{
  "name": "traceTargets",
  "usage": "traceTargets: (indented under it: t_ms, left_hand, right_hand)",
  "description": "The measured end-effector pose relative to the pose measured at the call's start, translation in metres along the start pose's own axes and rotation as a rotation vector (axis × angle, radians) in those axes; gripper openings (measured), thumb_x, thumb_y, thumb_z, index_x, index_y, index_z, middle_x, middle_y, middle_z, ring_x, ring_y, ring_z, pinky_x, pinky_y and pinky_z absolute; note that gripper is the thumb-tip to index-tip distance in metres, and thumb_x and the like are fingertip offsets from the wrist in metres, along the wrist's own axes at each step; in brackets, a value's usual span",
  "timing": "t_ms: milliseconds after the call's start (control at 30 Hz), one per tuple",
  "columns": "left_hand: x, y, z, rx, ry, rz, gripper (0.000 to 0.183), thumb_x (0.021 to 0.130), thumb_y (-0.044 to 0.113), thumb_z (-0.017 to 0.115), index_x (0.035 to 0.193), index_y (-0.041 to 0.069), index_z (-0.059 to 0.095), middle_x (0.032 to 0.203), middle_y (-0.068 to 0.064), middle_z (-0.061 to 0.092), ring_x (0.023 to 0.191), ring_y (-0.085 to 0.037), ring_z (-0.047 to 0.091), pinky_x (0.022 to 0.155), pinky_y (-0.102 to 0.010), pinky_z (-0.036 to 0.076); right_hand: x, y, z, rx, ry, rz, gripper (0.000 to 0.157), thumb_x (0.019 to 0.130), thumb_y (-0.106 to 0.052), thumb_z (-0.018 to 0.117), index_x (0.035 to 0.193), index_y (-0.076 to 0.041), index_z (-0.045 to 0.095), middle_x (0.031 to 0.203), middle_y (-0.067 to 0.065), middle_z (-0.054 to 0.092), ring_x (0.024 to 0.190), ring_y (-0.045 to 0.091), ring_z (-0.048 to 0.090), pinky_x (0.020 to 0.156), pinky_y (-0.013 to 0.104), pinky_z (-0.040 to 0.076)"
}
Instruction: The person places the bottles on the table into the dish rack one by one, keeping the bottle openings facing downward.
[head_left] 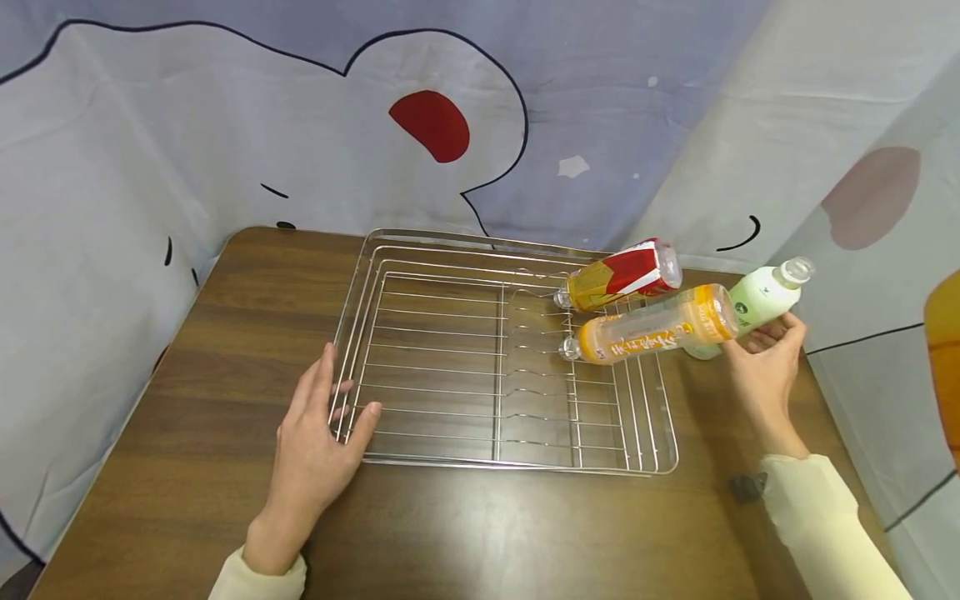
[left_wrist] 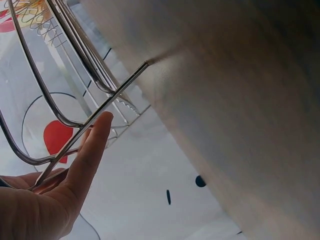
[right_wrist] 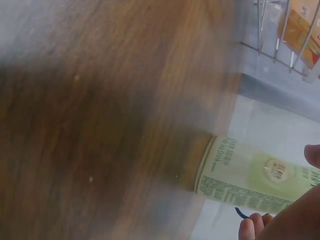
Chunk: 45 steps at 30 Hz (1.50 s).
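Observation:
A wire rack (head_left: 498, 375) with several rails lies on the wooden table. At its left end my left hand (head_left: 318, 417) grips the rim, fingertips poking through the wires and thumb over the inner side; the left wrist view shows a finger (left_wrist: 95, 150) along a metal rail. Beyond the rack's right end, my right hand (head_left: 768, 358) holds a pale green tea drink bottle (head_left: 761, 296), which stands upright with its base (right_wrist: 205, 167) on the table. Two bottles are neck-down in the rack's right part: a red and yellow one (head_left: 626, 273) and a clear one with orange print (head_left: 652, 327).
A printed curtain (head_left: 300, 125) hangs behind the table and along both sides. The wooden table top (head_left: 450, 533) extends in front of the rack and to its left. The orange-printed bottle leans out over the rack's right rim, close to the right hand.

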<state>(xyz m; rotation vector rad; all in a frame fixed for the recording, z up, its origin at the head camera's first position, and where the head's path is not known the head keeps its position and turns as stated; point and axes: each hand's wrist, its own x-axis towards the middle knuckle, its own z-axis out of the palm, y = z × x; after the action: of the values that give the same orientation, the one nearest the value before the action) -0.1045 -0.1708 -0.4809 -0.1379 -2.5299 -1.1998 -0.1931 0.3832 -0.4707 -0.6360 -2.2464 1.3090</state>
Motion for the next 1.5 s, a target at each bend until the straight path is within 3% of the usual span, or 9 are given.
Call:
traceTargets:
  t_ms: [233,467,767,1000,1167,1500]
  left_hand:
    - [0.001,0.002,0.0,-0.004,0.0,0.012,0.09,0.099,0.017,0.08,0.173,0.001,0.032,0.163,-0.027,0.049,0.121,-0.045,0.074,0.081,-0.054,0.07]
    - [0.0,0.003,-0.001,-0.007,-0.012,-0.004,0.092,0.098,0.018,0.081,0.174,0.002,0.032,0.164,-0.027,0.049,0.121,-0.044,0.075,0.081,-0.054,0.07]
    - [-0.001,0.002,-0.001,-0.005,-0.021,-0.014,0.092,0.099,0.02,0.08,0.174,0.003,0.031,0.164,-0.026,0.048,0.12,-0.045,0.075,0.081,-0.055,0.07]
    - [-0.001,0.002,-0.002,-0.004,-0.027,-0.024,0.092,0.099,0.02,0.08,0.174,0.003,0.031,0.165,-0.025,0.048,0.119,-0.045,0.075,0.082,-0.055,0.07]
    - [0.0,0.001,-0.001,-0.01,-0.024,-0.022,0.093,0.099,0.02,0.081,0.175,0.005,0.03,0.166,-0.025,0.047,0.12,-0.045,0.075,0.082,-0.055,0.07]
    - [0.0,0.002,-0.002,-0.008,-0.03,-0.031,0.092,0.099,0.021,0.08,0.175,0.005,0.03,0.166,-0.025,0.047,0.119,-0.045,0.076,0.083,-0.056,0.069]
  right_hand:
    - [0.005,0.003,0.005,-0.012,-0.018,0.021,0.075,0.095,-0.019,0.081,0.155,-0.024,0.037,0.126,-0.018,0.047,0.114,-0.001,0.051,0.108,0.023,0.048]
    - [0.008,0.007,0.01,-0.119,0.009,0.022,0.079,0.094,-0.035,0.083,0.157,-0.021,0.039,0.133,-0.011,0.049,0.126,0.012,0.052,0.108,0.027,0.045]
    - [0.014,0.015,0.023,-0.151,0.0,0.01,0.083,0.089,-0.021,0.084,0.157,-0.007,0.037,0.141,0.007,0.052,0.137,0.033,0.051,0.127,0.046,0.04]
    - [0.016,0.017,0.028,-0.155,-0.01,0.018,0.087,0.09,-0.016,0.082,0.161,-0.005,0.034,0.15,0.018,0.051,0.143,0.037,0.05,0.133,0.044,0.034]
    - [0.017,0.016,0.03,-0.176,-0.021,0.003,0.084,0.092,-0.016,0.08,0.16,-0.002,0.034,0.152,0.023,0.054,0.144,0.042,0.051,0.133,0.05,0.035]
    - [0.016,0.016,0.029,-0.194,-0.035,0.005,0.083,0.094,-0.018,0.079,0.161,-0.003,0.034,0.154,0.024,0.055,0.145,0.042,0.051,0.133,0.051,0.035]
